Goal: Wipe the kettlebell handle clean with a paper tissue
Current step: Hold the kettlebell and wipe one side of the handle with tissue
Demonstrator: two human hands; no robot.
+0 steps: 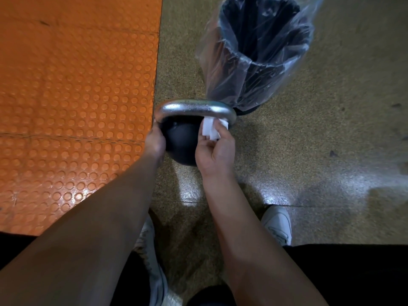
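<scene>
A black kettlebell [181,138] stands on the speckled floor, its shiny silver handle [194,108] arching across the top. My left hand [155,142] grips the left side of the ball just below the handle's left end. My right hand [215,149] pinches a folded white paper tissue [210,129] and presses it against the underside of the handle near its right end. The lower part of the ball is hidden behind both hands.
A black waste bin [262,51] lined with a clear plastic bag stands just behind the kettlebell to the right. An orange studded rubber mat [75,96] covers the floor on the left. My white shoes [278,224] stand near the bottom.
</scene>
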